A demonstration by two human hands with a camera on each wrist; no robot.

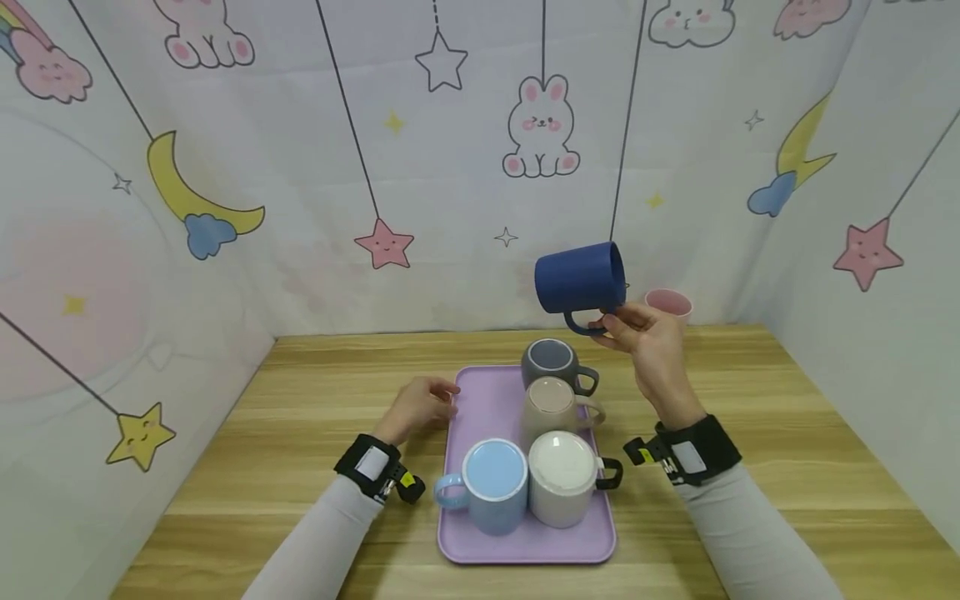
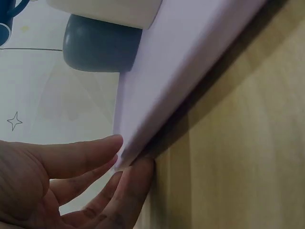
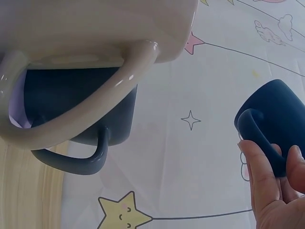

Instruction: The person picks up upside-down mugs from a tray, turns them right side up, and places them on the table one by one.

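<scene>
In the head view, my right hand (image 1: 651,354) holds a dark blue mug (image 1: 573,281) in the air by its handle, thumb and fingers around it. The mug lies sideways with its mouth to the right. My left hand (image 1: 420,406) is at the left rim of a lilac tray (image 1: 480,546), its fingertips at the edge. In the left wrist view, thumb and fingers lie loosely about that rim. On the tray stand upturned mugs: light blue (image 1: 495,492), white with a black handle (image 1: 561,483), beige (image 1: 546,417) and dark grey (image 1: 536,362).
A pink cup (image 1: 669,302) shows partly behind my right hand. The wooden table (image 1: 330,358) meets a white cloth backdrop (image 1: 465,292) with printed stars and rabbits. The light blue mug's handle juts left over the tray rim; the white mug's handle points right.
</scene>
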